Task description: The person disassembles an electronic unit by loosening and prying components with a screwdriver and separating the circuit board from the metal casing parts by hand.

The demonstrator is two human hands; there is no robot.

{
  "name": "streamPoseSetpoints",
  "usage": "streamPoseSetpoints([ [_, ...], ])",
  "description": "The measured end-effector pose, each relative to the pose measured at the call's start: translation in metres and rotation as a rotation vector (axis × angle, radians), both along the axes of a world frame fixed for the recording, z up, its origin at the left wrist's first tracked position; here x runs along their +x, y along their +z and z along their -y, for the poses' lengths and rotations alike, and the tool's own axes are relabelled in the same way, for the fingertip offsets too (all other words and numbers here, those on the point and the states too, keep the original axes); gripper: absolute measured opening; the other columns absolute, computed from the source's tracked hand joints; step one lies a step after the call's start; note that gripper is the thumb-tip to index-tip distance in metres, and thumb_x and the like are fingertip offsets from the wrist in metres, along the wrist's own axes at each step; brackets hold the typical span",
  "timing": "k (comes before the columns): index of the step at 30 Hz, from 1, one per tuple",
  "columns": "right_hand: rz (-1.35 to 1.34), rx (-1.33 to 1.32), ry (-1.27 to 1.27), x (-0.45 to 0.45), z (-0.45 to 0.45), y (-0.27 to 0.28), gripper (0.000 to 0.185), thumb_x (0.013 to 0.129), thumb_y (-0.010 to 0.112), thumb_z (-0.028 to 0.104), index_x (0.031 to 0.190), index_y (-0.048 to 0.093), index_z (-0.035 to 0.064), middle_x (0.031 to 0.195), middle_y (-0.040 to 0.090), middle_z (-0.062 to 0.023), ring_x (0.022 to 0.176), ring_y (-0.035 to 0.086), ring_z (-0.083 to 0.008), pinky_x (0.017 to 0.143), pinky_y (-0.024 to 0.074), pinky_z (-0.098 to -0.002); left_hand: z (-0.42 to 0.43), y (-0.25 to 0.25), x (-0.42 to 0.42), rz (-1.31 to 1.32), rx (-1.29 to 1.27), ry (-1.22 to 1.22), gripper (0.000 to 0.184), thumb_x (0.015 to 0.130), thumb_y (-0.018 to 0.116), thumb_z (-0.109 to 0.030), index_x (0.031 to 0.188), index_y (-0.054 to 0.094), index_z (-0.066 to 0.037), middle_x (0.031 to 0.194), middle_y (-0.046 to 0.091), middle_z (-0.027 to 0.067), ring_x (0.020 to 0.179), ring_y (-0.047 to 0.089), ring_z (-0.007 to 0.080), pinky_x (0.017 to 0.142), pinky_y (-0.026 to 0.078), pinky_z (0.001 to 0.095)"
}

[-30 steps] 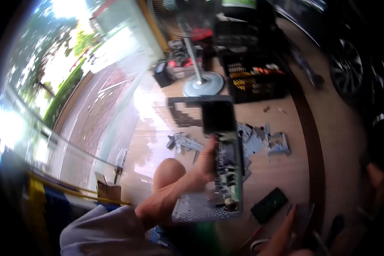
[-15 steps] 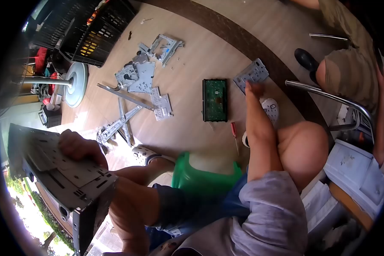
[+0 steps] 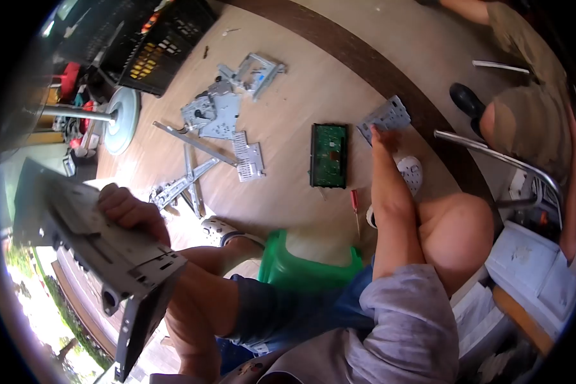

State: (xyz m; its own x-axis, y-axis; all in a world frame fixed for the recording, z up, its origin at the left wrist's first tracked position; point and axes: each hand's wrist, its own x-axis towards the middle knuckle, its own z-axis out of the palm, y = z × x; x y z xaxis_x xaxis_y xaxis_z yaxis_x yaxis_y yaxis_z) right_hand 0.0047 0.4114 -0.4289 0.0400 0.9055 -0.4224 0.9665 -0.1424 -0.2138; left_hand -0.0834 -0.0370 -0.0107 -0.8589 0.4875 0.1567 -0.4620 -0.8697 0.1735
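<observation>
At the lower left, my left hand (image 3: 131, 211) is wrapped around the edge of a large metal housing (image 3: 102, 233), which is tilted over my leg. My right hand (image 3: 385, 137) reaches out over the floor, its fingers on a perforated grey metal plate (image 3: 390, 116). Left of that plate lies a green circuit board in a black frame (image 3: 329, 155). A red-handled screwdriver (image 3: 354, 201) rests on the floor just below the board.
Metal plates (image 3: 223, 115), a metal bracket (image 3: 257, 73) and crossed metal bars (image 3: 189, 176) lie on the floor. Black crate (image 3: 166, 48) and fan base (image 3: 123, 121) stand upper left. Green stool (image 3: 307, 265) is between my legs. Another person (image 3: 525, 121) sits at right.
Since the earliest frame, the view has swung round and the housing now appears at lower left. Over the last half second, the view shifts slightly; my left hand keeps hold of the housing.
</observation>
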Motion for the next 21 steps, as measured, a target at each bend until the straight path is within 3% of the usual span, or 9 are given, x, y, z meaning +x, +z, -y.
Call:
streamPoseSetpoints([
  [4,-0.087,0.037,0.041,0.007,-0.019,-0.072,0.12,0.064,0.078,0.073,0.147,0.037,-0.0033,0.148,0.044,-0.0236,0.136,0.043,-0.0408,0.112,0.0383,-0.0496,0.009,0.005,0.014,0.256,0.028,0.137,0.043,0.097,0.06,-0.04,0.12,0.054,-0.005,0.108,0.061,0.0069,0.099,0.061,0.0195,0.091,0.049,0.0357],
  [6,-0.045,0.128,0.069,0.011,-0.032,-0.108,0.121,0.065,0.078,0.071,0.149,0.036,-0.0039,0.153,0.039,-0.0216,0.14,0.039,-0.0387,0.114,0.0374,-0.0481,0.009,-0.002,0.013,0.107,-0.293,0.176,0.049,0.097,0.06,-0.046,0.124,0.055,-0.006,0.114,0.062,0.0081,0.103,0.062,0.0217,0.092,0.051,0.0383],
  [7,-0.017,0.074,-0.152,0.011,-0.031,-0.118,0.145,0.053,0.068,0.091,0.157,0.018,0.0029,0.148,0.032,-0.0388,0.129,0.045,-0.0539,0.101,0.0417,-0.0642,0.009,-0.006,0.011,0.047,-0.456,0.21,0.053,0.096,0.06,-0.049,0.126,0.056,-0.006,0.117,0.063,0.0088,0.105,0.062,0.0228,0.092,0.051,0.0396],
  [8,0.078,0.425,-0.14,0.007,-0.018,-0.136,0.143,0.053,0.069,0.089,0.156,0.023,0.0016,0.145,0.036,-0.0384,0.128,0.045,-0.0544,0.1,0.0425,-0.0644,0.007,-0.006,0.009,0.002,-0.621,0.247,0.056,0.096,0.059,-0.052,0.128,0.057,-0.006,0.12,0.064,0.0094,0.108,0.063,0.0239,0.093,0.052,0.0409],
  [9,0.165,0.786,-0.148,0.001,-0.007,-0.148,0.141,0.053,0.071,0.087,0.155,0.027,0.0003,0.143,0.04,-0.038,0.127,0.046,-0.0549,0.099,0.0433,-0.0645,0.002,-0.006,0.004,0.088,-0.572,0.234,0.059,0.095,0.06,-0.055,0.13,0.057,-0.008,0.123,0.064,0.0093,0.109,0.063,0.0252,0.093,0.053,0.0428],
  [12,-0.31,0.322,-0.016,0.005,-0.029,-0.131,0.143,0.053,0.071,0.087,0.154,0.026,-0.0032,0.144,0.038,-0.0373,0.13,0.043,-0.0531,0.103,0.0405,-0.0641,-0.023,0.015,0.003,0.286,-0.484,0.185,0.069,0.09,0.064,-0.059,0.137,0.055,-0.01,0.124,0.066,0.0094,0.11,0.064,0.0279,0.097,0.053,0.0469],
  [13,-0.295,0.269,-0.015,-0.001,-0.036,-0.115,0.143,0.053,0.072,0.086,0.154,0.025,-0.003,0.144,0.038,-0.0369,0.131,0.042,-0.0528,0.103,0.0403,-0.0638,-0.024,0.02,0.001,0.296,-0.625,0.283,0.07,0.089,0.065,-0.059,0.137,0.054,-0.01,0.123,0.066,0.0111,0.11,0.065,0.0297,0.096,0.054,0.05],
  [19,-0.187,0.001,-0.055,0.002,-0.01,-0.049,0.145,0.052,0.074,0.083,0.156,0.019,-0.0022,0.145,0.038,-0.035,0.135,0.039,-0.0508,0.106,0.0394,-0.0622,-0.018,0.021,-0.001,0.353,-0.623,0.253,0.059,0.097,0.058,-0.05,0.137,0.054,-0.008,0.124,0.065,0.0136,0.108,0.067,0.0302,0.094,0.055,0.0523],
  [21,-0.211,-0.089,0.133,0.006,-0.009,-0.044,0.127,0.062,0.077,0.074,0.151,0.031,-0.0037,0.152,0.038,-0.0247,0.137,0.041,-0.0402,0.111,0.0388,-0.0516,-0.013,0.014,-0.003,0.46,-0.681,0.248,0.054,0.098,0.055,-0.053,0.125,0.062,-0.007,0.113,0.071,0.0135,0.103,0.07,0.0297,0.094,0.056,0.0529],
])
